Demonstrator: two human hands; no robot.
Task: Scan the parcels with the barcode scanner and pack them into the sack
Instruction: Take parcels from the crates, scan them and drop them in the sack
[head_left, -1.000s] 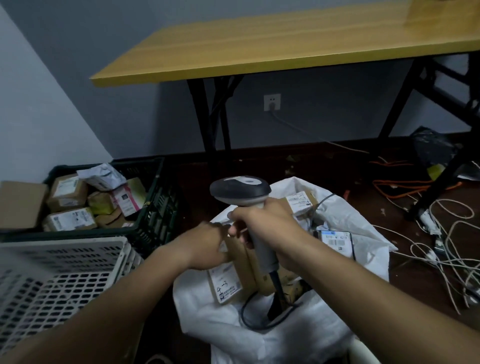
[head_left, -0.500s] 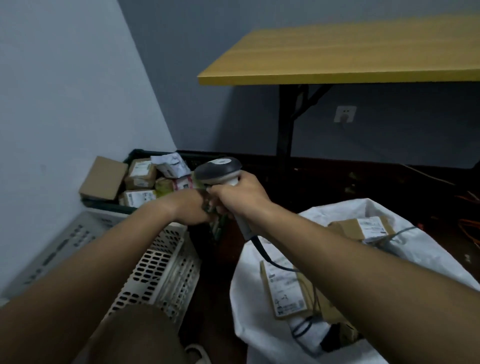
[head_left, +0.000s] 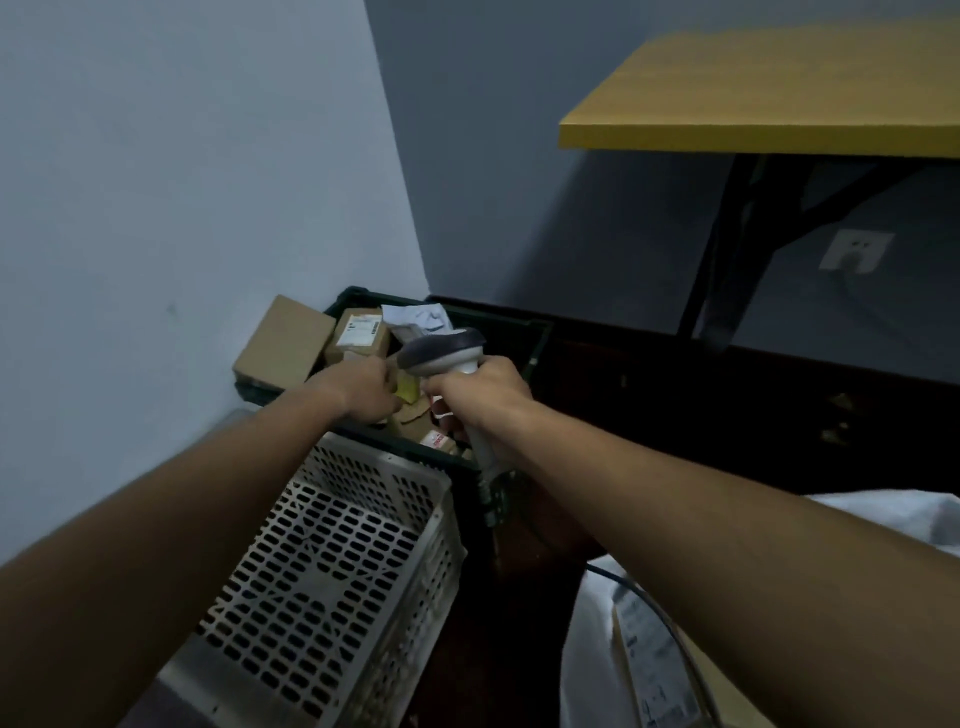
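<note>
Step in hand appears to be fetching a parcel: left hand (head_left: 366, 388) reaches into the dark crate (head_left: 537, 338) of parcels (head_left: 358, 332), finger state indiscernible; right hand (head_left: 480, 392) grips the barcode scanner (head_left: 441, 353) above the crate; next, lift and scan.

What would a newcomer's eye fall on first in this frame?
First, the two bare forearms reaching to mid-frame, where the right hand grips a grey barcode scanner over the dark crate of parcels in the corner. The left hand reaches into that crate. Next, the yellow table at upper right and the perforated pale crate at lower centre.
</note>
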